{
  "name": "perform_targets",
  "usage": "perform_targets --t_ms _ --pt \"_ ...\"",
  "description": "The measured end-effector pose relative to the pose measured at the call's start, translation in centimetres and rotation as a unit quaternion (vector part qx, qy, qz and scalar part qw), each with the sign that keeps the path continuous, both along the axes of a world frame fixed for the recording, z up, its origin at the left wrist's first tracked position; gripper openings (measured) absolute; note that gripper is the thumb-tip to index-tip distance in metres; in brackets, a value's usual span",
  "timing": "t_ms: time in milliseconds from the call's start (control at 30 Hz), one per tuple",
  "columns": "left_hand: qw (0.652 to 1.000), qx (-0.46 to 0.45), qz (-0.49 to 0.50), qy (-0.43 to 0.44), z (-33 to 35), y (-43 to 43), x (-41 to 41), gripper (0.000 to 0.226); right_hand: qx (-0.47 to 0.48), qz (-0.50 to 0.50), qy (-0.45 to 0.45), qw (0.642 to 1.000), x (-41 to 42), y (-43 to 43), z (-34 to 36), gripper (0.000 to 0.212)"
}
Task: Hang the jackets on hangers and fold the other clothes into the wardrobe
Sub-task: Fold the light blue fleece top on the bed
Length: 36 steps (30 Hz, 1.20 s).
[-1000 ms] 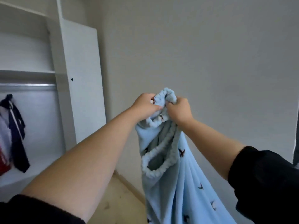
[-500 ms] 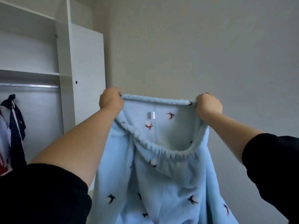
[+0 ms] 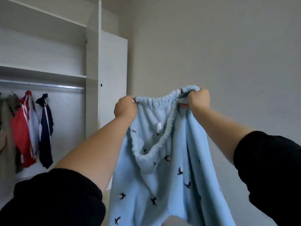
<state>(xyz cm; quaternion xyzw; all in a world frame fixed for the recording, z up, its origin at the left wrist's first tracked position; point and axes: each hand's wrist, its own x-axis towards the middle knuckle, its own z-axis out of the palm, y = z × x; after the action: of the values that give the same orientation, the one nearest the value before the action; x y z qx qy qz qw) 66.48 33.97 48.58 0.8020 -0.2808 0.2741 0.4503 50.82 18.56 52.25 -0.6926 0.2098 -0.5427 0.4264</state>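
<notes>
- Blue pants (image 3: 162, 176) with little birds on them hang in the air. They are held up by the stretchy waistband (image 3: 156, 101), which runs between the two hands.
- The left hand (image 3: 125, 106) is a fist that grips one end of the waistband.
- The right hand (image 3: 198, 99) is a fist that grips the other end, a bit higher up.
- The legs fall straight down below both hands.
- The wardrobe (image 3: 92, 62) stands open, off to the left of the left hand. A red jacket (image 3: 22, 132) and a dark blue jacket (image 3: 46, 128) hang from the rail (image 3: 42, 85) there.
- I think this is the folding step. These are pants, not a jacket.
- Next, I think the hands must come together so one leg lies on the other. The cloth looks soft and floppy, so a firm grip helps.
</notes>
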Motion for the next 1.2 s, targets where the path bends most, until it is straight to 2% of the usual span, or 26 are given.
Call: perform_targets --t_ms 133,200,233,300,333,367,467,500,567,633,733,833,967,1067,1133,1200 --pt "0.998 -0.047 0.014 -0.051 3.2 1.9 -0.1 0.021 -0.071 0.062 -0.061 0.994 2.8 3.3 3.1 0.031" --pt "0.996 -0.054 0.032 -0.056 4.1 3.0 0.7 0.021 -0.115 0.042 -0.033 0.992 3.5 4.3 3.4 0.017" --pt "0.998 -0.032 0.033 -0.047 4.1 3.4 1.3 0.019 -0.143 0.001 0.037 0.989 3.4 4.3 3.1 0.012" --pt "0.997 0.068 0.006 -0.025 3.2 4.0 2.3 0.018 -0.182 -0.063 0.253 0.948 3.0 3.3 1.8 0.026" --pt "0.993 0.114 -0.013 -0.013 2.5 4.1 2.4 0.025 -0.177 -0.067 0.317 0.929 2.8 2.7 1.0 0.029" --pt "0.989 0.142 -0.029 -0.013 1.9 4.3 2.3 0.033 -0.17 -0.077 0.335 0.924 2.6 2.2 0.4 0.028" --pt "0.991 0.121 -0.034 -0.047 0.5 4.6 2.1 0.025 -0.169 -0.166 0.229 0.944 2.0 0.8 -1.1 0.035" --pt "0.989 0.136 -0.037 -0.045 -0.1 4.8 2.3 0.02 -0.168 -0.178 0.227 0.942 1.5 0.4 -1.5 0.033" --pt "0.976 0.208 -0.051 0.03 -1.5 5.2 2.9 0.021 -0.175 -0.151 0.315 0.92 0.4 -0.7 -2.1 0.022" --pt "0.978 0.194 -0.043 0.071 -2.6 5.6 3.0 0.019 -0.188 -0.161 0.368 0.896 -0.7 -1.8 -3.0 0.015" --pt "0.987 0.156 0.014 0.039 -3.2 6.3 3.1 0.012 -0.217 -0.211 0.317 0.899 -1.8 -2.8 -4.7 0.016" --pt "0.99 0.105 0.023 0.095 -3.5 6.8 4.0 0.019 -0.171 -0.245 0.292 0.908 -3.2 -4.1 -5.6 0.021" --pt "0.973 0.005 -0.082 0.216 -3.6 6.8 4.7 0.009 -0.085 -0.231 0.347 0.905 -4.6 -4.7 -6.3 0.013" --pt "0.973 0.06 -0.108 0.194 -4.0 7.1 4.7 0.009 0.01 -0.141 0.445 0.884 -4.8 -4.5 -6.9 0.024" --pt "0.974 0.086 -0.12 0.171 -4.2 7.4 5.2 0.009 0.071 -0.064 0.416 0.904 -4.9 -4.8 -7.4 0.019" --pt "0.974 0.095 -0.126 0.162 -4.4 7.6 5.4 0.008 0.091 -0.041 0.328 0.939 -5.0 -5.2 -7.9 0.009"
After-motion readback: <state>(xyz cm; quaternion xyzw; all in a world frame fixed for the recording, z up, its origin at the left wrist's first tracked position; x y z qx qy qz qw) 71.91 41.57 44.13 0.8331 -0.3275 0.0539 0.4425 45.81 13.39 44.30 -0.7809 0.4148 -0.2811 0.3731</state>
